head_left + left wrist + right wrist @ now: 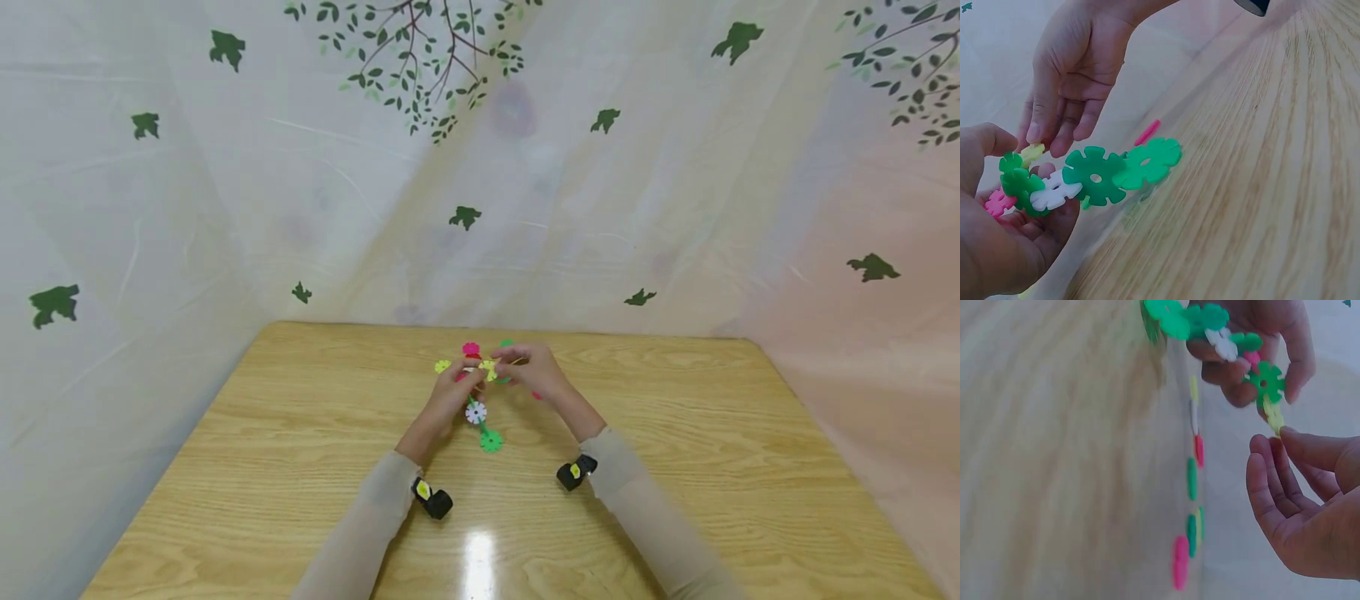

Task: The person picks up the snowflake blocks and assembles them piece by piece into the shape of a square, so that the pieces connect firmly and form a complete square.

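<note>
A chain of flower-shaped interlocking discs is held up above the table by my left hand (pixel 448 400), its fingers curled round the chain. The links include a white disc (pixel 1057 192), a dark green disc (pixel 1094 177), a bright green disc (pixel 1147 164) at one end and a pink disc (pixel 1000 203). At the other end, a yellow disc (pixel 1273 416) meets a green disc (pixel 1266 382). My right hand (pixel 538 372) pinches that yellow disc between thumb and fingertips (pixel 1277 445). Whether its slot is fully seated in the green disc, I cannot tell.
Loose discs lie on the wooden table (pixel 315 417) around the hands, among them a pink disc (pixel 471 348), a yellow disc (pixel 442 367) and another pink disc (pixel 1180 562). A cloth backdrop (pixel 525 275) rises behind the table's far edge.
</note>
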